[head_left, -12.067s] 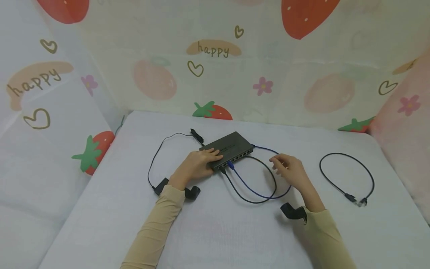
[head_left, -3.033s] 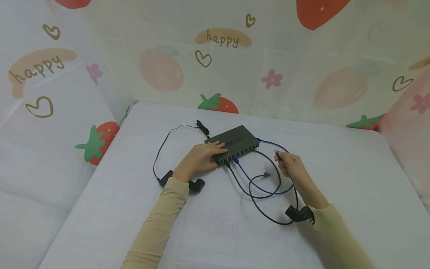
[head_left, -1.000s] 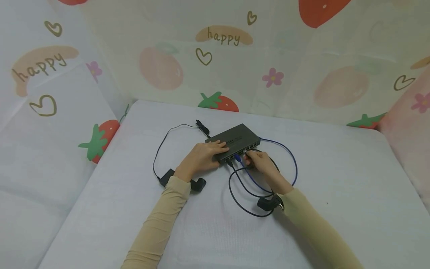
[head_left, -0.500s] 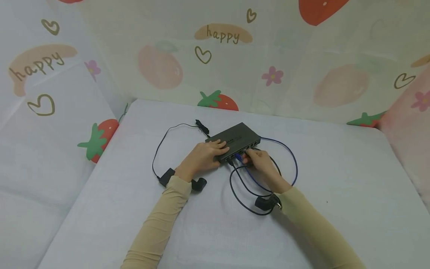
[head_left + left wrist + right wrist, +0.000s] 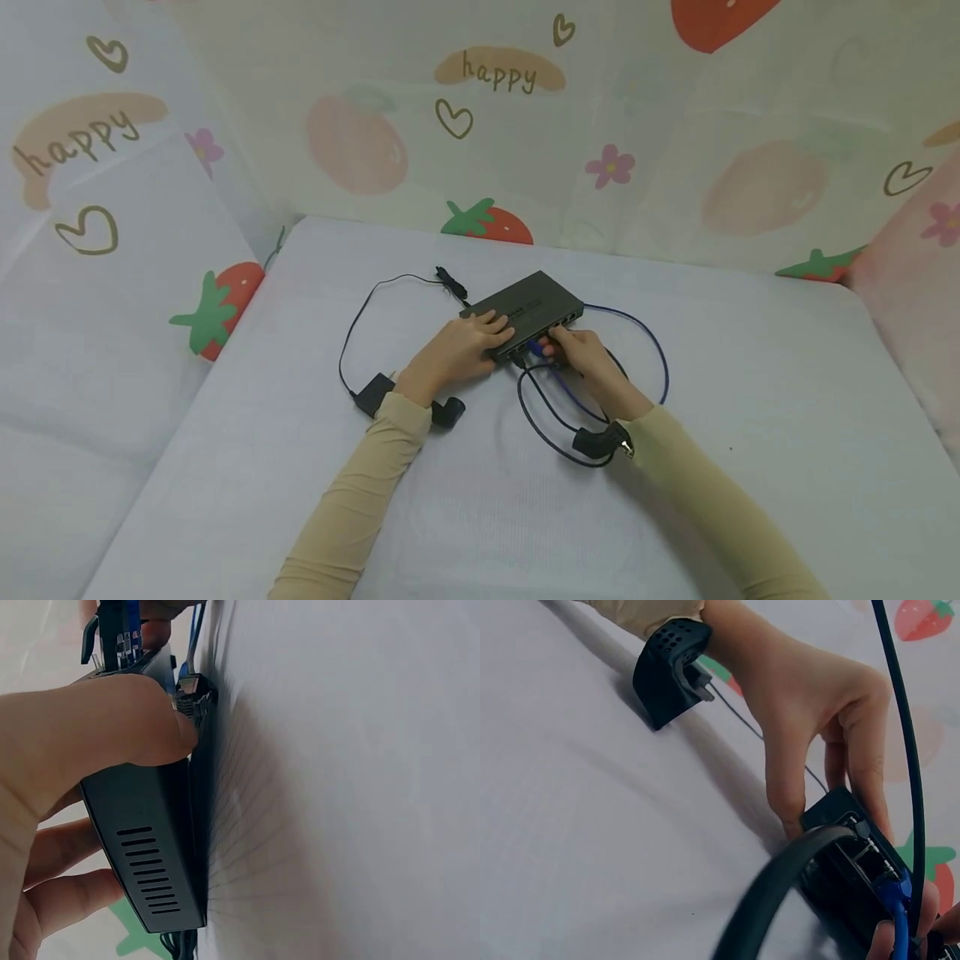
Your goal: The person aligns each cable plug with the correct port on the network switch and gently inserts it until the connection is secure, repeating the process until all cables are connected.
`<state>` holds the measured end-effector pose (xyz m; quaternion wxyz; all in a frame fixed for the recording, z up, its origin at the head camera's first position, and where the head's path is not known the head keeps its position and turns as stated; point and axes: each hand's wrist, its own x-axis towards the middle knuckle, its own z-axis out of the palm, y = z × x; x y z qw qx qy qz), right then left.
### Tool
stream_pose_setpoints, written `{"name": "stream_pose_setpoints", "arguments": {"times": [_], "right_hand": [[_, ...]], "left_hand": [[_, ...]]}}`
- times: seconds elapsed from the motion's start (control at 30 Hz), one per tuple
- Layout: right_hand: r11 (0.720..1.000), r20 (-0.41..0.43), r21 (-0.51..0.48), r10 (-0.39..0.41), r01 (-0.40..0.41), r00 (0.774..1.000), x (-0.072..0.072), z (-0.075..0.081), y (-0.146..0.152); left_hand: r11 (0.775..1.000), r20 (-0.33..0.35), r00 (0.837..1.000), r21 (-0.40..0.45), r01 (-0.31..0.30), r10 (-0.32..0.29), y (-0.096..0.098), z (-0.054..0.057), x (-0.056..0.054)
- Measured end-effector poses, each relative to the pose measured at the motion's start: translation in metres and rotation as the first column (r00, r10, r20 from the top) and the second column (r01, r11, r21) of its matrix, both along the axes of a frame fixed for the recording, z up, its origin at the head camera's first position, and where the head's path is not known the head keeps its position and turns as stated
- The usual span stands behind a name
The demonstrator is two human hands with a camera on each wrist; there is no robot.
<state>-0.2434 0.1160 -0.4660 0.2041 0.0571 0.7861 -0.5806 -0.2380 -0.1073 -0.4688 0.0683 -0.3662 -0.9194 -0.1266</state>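
In the head view my left hand (image 5: 457, 346) holds the left end of a dark grey network switch (image 5: 528, 302). The left wrist view has the thumb on the switch's (image 5: 150, 847) near side and fingers across its top. My right hand (image 5: 592, 367) is at the port side, pinching the plug end of a black network cable (image 5: 522, 408); fingertips hide most of that plug. Just left of them a blue plug (image 5: 536, 347) sits in a port, also visible as the blue plug (image 5: 892, 889) in the right wrist view. Further left, a black plug (image 5: 517, 360) is in another port.
A black power adapter (image 5: 373, 393) lies by my left wrist, its thin lead (image 5: 343, 354) curving up to the switch's back. The blue cable (image 5: 666, 367) arcs round the right side. Cable loops overlap under my right wrist. White cloth (image 5: 780, 467) covers the table.
The black cable, earlier coiled at the far right, was picked up by my right hand and brought left to the switch's ports. Over the last second the hands barely moved.
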Motion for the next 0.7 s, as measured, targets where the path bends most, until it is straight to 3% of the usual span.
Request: {"name": "stream_pose_setpoints", "arguments": {"times": [0.23,0.53,0.7], "right_hand": [[1.000,0.015,-0.002,0.028,-0.028,0.999,-0.001,0.000,0.003],[0.979,-0.023,0.007,0.206,-0.205,0.978,-0.005,0.000,0.015],[0.959,-0.021,0.055,0.278,-0.277,0.960,-0.004,0.004,0.020]], "left_hand": [[1.000,-0.019,1.000,0.001,-0.002,0.002,0.002,-0.002,0.000],[0.997,-0.010,1.000,0.082,0.001,0.000,-0.004,-0.004,-0.002],[0.997,0.016,1.000,0.080,-0.005,0.004,-0.006,-0.002,-0.003]]}}
